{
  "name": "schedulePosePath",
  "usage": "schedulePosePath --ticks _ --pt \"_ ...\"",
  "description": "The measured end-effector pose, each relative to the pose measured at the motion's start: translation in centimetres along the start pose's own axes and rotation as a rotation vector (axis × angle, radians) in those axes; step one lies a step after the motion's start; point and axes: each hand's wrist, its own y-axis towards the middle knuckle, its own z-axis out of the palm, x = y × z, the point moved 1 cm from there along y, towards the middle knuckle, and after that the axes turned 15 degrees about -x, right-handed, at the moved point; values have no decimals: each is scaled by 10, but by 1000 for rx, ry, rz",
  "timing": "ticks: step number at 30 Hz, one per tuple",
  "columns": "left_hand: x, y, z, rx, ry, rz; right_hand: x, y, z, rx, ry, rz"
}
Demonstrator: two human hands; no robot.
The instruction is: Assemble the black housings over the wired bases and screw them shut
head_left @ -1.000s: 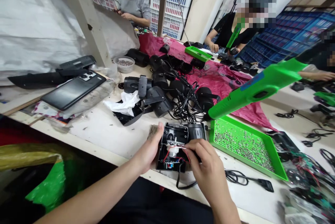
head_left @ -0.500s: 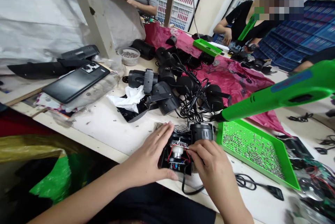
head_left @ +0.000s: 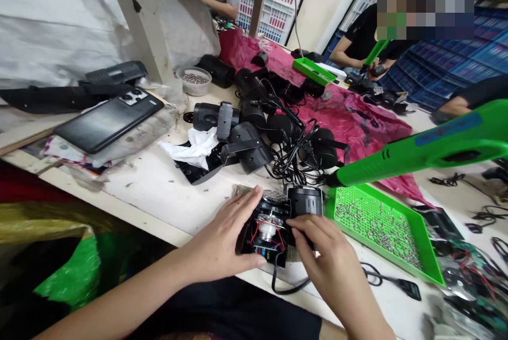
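An opened black device (head_left: 266,230) lies at the table's front edge, showing a white cylinder, red wires and a small circuit board inside. My left hand (head_left: 228,234) rests along its left side, fingers stretched and thumb apart, steadying the housing. On the right side, my right hand (head_left: 323,242) has thumb and fingers bent close together at the device's edge; whether anything small is between the fingertips is hidden. Behind that hand sits a black ribbed housing (head_left: 305,201). A black cable (head_left: 274,279) runs from the device's lower end.
A green electric screwdriver (head_left: 405,152) reaches in from the right above a green tray (head_left: 431,255) of screws. Black lamp housings (head_left: 252,149) and cables lie behind. At left is a phone (head_left: 109,120). Two people work across the table; another arm (head_left: 456,107) shows at right.
My right fingers have shifted slightly at the device's edge, and the thin piece seen at their tips earlier no longer shows. The view has moved a little. The person at back right has lowered the green tool.
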Motion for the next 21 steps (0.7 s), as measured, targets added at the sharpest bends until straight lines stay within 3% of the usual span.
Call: schedulePosePath --ticks 9,13,21 --pt "2 0 3 -70 40 104 3 4 7 39 -18 -32" --pt "-2 5 5 6 112 50 -1 5 8 68 -53 -76" --pt "-3 4 1 -1 10 -50 -4 7 4 87 -148 -185"
